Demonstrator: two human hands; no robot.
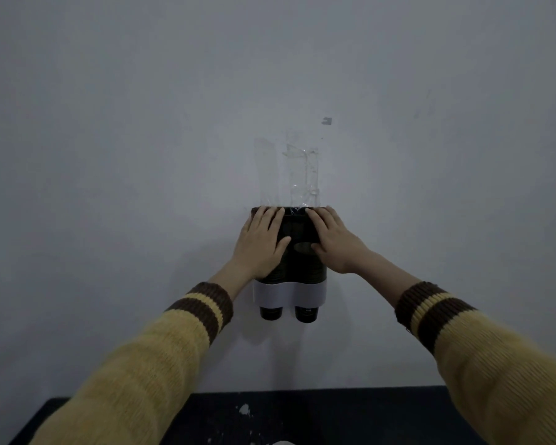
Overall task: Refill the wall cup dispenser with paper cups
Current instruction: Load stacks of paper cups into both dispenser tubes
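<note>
Dispenser: the dark wall cup dispenser (297,264) hangs on the pale wall (109,139) just below the middle of the view, upright, with a white band (289,292) across its lower part.
Cups: two dark paper cups (271,312) poke out under the band, side by side; the second one (306,314) sits at 3 o'clock from the first.
Left hand: the left hand (262,240) lies flat on the dispenser's front at its 9 o'clock side, fingers spread and stretched toward 12 o'clock, reaching the top rim; it presses rather than clasps, holding nothing.
Right hand: the right hand (333,240) lies the same way on the 3 o'clock side, fingers extended, palm down, nothing clasped.
Tape: clear plastic or tape (302,170) runs up the wall at 12 o'clock from the dispenser's top.
Sleeves: yellow knit sleeves (148,377) with brown striped cuffs enter from 7 and 5 o'clock.
Table: a dark table (302,415) edge lies at 6 o'clock, with white specks on it.
</note>
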